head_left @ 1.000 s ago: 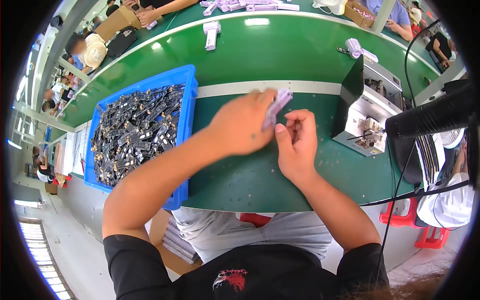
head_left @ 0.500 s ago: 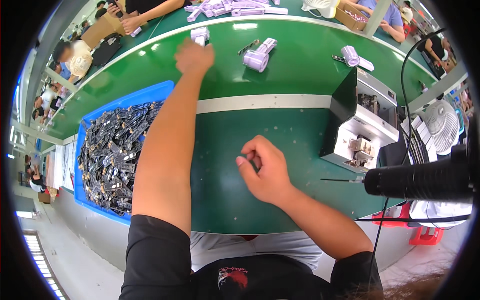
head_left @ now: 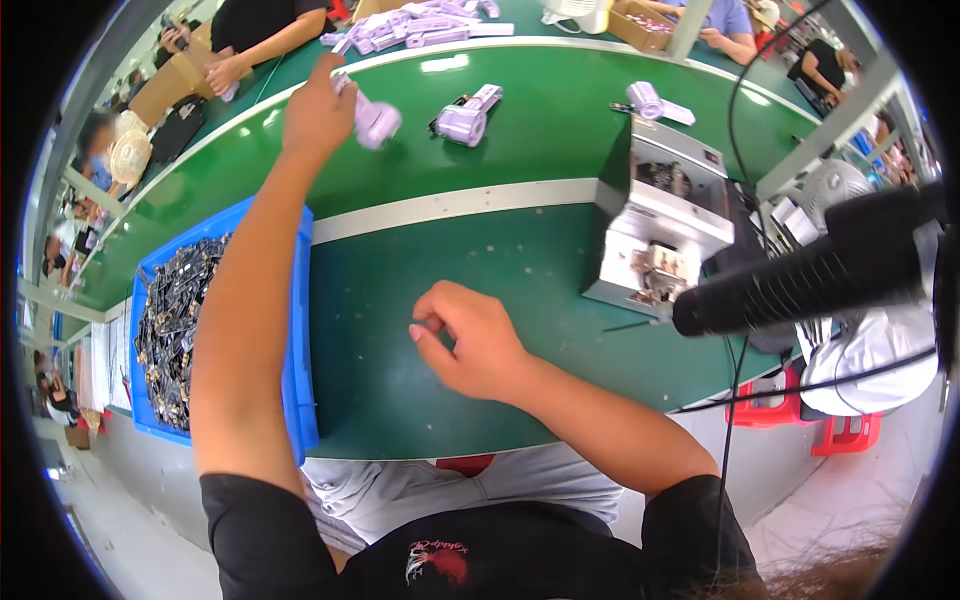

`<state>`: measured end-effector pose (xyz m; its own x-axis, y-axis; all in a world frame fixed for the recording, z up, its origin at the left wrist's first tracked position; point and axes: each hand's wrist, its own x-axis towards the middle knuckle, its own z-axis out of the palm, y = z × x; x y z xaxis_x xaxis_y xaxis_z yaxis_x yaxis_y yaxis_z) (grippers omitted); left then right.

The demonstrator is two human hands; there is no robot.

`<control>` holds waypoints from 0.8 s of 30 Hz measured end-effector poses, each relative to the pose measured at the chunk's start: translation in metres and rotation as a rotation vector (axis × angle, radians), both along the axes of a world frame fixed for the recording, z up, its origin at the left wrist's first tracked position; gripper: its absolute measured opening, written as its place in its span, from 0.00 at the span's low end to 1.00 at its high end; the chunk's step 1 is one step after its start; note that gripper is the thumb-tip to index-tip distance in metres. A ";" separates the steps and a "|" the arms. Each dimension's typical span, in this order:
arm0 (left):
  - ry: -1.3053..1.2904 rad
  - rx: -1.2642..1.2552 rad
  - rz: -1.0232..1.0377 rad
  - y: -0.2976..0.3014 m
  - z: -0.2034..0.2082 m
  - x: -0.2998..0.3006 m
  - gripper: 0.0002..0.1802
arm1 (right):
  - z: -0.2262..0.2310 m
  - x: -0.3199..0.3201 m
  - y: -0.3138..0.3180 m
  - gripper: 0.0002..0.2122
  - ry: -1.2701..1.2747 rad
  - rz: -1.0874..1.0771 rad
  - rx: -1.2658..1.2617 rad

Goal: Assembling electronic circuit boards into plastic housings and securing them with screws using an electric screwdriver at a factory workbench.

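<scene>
My left hand (head_left: 318, 115) reaches over the green belt at the far left. Its fingers are closed round the handle end of a lilac plastic housing (head_left: 376, 122) shaped like a handheld fan, which is slightly blurred. My right hand (head_left: 470, 340) is held over the dark green table (head_left: 370, 390), fingers loosely curled and thumb apart, with nothing visible in it. Farther along the belt lie a second lilac housing (head_left: 464, 124) with a small dark part beside it, and a third lilac housing (head_left: 645, 100).
A blue bin (head_left: 302, 350) full of small dark strip-like parts (head_left: 180, 330) stands left, beneath my left forearm. At right are an open-fronted metal box (head_left: 615, 240), a black power screwdriver (head_left: 780, 285) with a thin bit, and cables. Across the belt (head_left: 560, 100), people work near piled lilac parts (head_left: 420, 28).
My left hand has drawn the lilac housing leftward relative to the others on the belt. The whole view has shifted, so the table and box appear farther left. My right hand keeps its curled pose.
</scene>
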<state>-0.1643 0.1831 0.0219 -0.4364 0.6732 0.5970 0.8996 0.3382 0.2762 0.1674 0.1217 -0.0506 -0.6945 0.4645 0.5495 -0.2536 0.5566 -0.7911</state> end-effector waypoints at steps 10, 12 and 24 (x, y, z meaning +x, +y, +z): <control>-1.341 0.413 -0.410 -0.067 0.002 0.185 0.16 | 0.123 0.123 0.057 0.29 0.714 -0.677 0.253; -1.446 0.475 -0.481 -0.066 -0.015 0.219 0.16 | 0.129 0.117 0.079 0.34 0.495 -0.445 -0.040; -0.950 0.062 -0.905 -0.097 -0.027 0.229 0.15 | 0.174 0.136 0.100 0.28 0.446 -0.261 0.048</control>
<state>0.0646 0.0857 -0.0049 -0.1125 0.9303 0.3491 0.2474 -0.3140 0.9166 0.3033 0.2214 0.1238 -0.2520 0.5576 0.7909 -0.4083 0.6797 -0.6093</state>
